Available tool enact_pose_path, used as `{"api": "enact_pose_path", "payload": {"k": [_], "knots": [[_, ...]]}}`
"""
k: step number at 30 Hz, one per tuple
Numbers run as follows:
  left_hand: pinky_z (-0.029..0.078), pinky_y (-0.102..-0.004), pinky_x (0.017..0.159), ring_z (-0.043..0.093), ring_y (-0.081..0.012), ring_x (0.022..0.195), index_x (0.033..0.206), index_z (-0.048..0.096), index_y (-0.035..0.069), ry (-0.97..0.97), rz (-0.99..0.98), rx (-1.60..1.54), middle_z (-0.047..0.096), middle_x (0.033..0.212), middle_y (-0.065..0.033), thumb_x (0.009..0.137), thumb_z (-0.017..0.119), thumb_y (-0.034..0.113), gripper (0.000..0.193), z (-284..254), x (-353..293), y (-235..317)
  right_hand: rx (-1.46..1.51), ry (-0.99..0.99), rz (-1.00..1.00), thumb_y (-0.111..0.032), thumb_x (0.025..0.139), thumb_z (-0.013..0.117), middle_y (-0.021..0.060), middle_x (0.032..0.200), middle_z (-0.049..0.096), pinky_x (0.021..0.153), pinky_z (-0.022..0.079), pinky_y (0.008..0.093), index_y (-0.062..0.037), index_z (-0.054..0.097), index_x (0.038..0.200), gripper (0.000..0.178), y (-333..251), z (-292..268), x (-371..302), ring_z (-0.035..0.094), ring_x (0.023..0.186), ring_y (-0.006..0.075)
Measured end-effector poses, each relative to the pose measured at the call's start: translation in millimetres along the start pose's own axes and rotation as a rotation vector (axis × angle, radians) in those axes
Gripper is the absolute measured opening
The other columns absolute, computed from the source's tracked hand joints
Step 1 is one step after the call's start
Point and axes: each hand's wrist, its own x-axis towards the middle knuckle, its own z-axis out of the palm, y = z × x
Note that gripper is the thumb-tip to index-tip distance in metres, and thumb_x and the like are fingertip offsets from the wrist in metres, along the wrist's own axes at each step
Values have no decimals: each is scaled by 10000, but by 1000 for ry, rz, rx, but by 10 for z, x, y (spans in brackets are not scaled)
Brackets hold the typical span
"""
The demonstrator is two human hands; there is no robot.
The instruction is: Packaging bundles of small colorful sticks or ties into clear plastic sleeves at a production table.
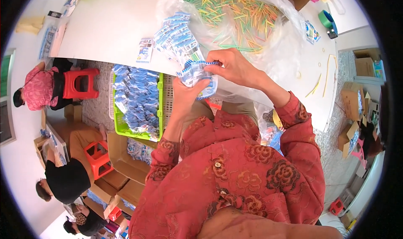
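A small blue-and-white packet (pixel 194 74) is held in front of me at the table's near edge. My left hand (pixel 184 97) grips its lower part, thumb across the front. The fingers of my right hand (pixel 235 67) are pinched together at the packet's upper right edge. Whether a thin item is also between those fingertips is too small to tell. Beyond the packet, a stack of similar blue-and-white packets (pixel 176 37) lies fanned out on the white table (pixel 113 25). One single packet (pixel 145 50) lies flat to its left.
Many thin coloured sticks (pixel 235 12) lie on a clear plastic bag (pixel 289 46) at the far side. To my left stands a green basket (pixel 161 100) full of packets, with a cardboard box (pixel 119 155) nearer. Several people sit at the left near red stools (pixel 82 83).
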Motion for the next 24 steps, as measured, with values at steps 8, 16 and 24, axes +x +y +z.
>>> {"api": "enact_pose_path", "payload": {"k": [8,16,24], "knots": [[466,-224,691,572,-74,776,963,610,8,-39,19,20,628,881,-25,695,696,11,282,43,8,71,-17,95,-118,-55,766,591,121,766,577,616,451,319,4,550,854,114,-38,-9,-90,565,682,250],[455,-205,656,561,-58,727,920,604,18,25,27,52,629,829,-8,674,700,-18,267,41,13,58,44,159,-87,-10,699,655,55,917,570,628,457,291,-29,569,911,229,-184,-51,-156,547,727,174],[463,-210,642,560,-60,711,897,597,15,13,-10,70,625,816,-13,656,710,-21,269,138,92,-27,-181,194,-281,-32,693,661,105,922,574,639,474,328,-34,558,948,275,-106,-31,-249,576,790,281]]}}
